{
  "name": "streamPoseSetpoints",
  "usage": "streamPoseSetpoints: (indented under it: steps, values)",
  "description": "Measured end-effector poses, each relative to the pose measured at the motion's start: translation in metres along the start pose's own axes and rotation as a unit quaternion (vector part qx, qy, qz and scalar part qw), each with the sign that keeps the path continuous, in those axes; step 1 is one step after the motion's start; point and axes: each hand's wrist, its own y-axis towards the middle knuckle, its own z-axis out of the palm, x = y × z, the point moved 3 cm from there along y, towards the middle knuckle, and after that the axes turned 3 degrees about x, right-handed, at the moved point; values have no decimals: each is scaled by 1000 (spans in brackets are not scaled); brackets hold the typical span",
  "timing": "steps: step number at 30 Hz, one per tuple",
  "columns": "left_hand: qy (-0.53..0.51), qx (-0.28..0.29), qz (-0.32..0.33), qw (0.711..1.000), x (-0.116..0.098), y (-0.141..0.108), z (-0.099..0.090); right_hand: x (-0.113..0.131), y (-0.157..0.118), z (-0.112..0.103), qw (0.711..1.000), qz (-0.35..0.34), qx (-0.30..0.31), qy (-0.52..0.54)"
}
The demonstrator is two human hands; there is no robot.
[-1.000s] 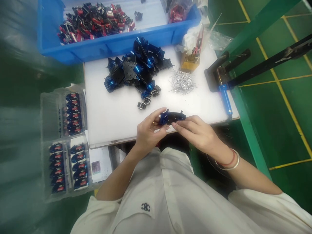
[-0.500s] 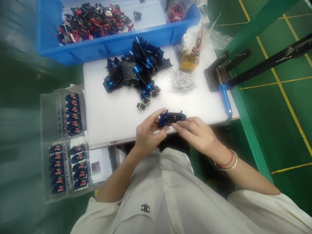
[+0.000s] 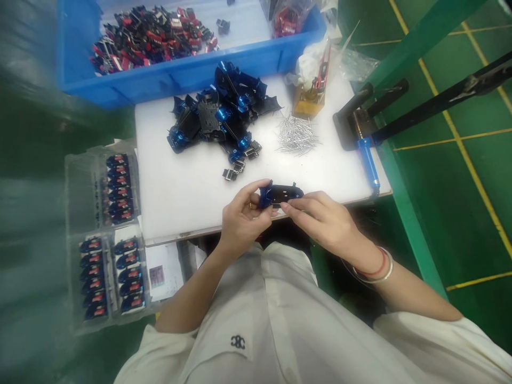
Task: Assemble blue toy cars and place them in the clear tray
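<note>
Between my hands, at the table's near edge, is a toy car body [image 3: 285, 194], blue at its ends with a black, slotted middle. My left hand [image 3: 247, 216] grips its left end between thumb and fingers. The fingers of my right hand [image 3: 320, 216] are closed on its right end and near side. Beyond them on the white table [image 3: 180, 197] lies a heap of similar blue and black car parts [image 3: 212, 117]. A few small metal-and-black pieces [image 3: 236, 169] lie at the heap's near side. Thin metal pins [image 3: 298, 134] form a pile to the right.
A blue bin [image 3: 180, 74] of red and black parts stands at the back. A soldering iron [image 3: 368, 162] with a blue handle rests in its stand at right. Clear trays [image 3: 72, 213] of finished-looking cars sit at left. Pliers stand in a yellow container [image 3: 308, 104].
The toy car body stays in both hands and has barely moved. The whole view has shifted very slightly.
</note>
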Motion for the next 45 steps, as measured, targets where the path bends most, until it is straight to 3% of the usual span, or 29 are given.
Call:
streamPoseSetpoints:
  steps: [8,18,29,38,45]
  values:
    - [-41,4,-101,994,-2,4,4,-11,-1,3,988,80,11,128]
    - [-40,1,-85,996,-3,5,6,-7,-1,4,993,76,-11,86]
    - [-14,-1,26,1000,-3,-1,6,-1,1,-7,1000,13,-6,27]
    - [111,-22,187,976,-20,-3,7,6,-1,-11,999,-23,-33,-20]
    - [114,-20,204,972,-20,-5,8,7,-4,-8,996,-34,-58,-53]
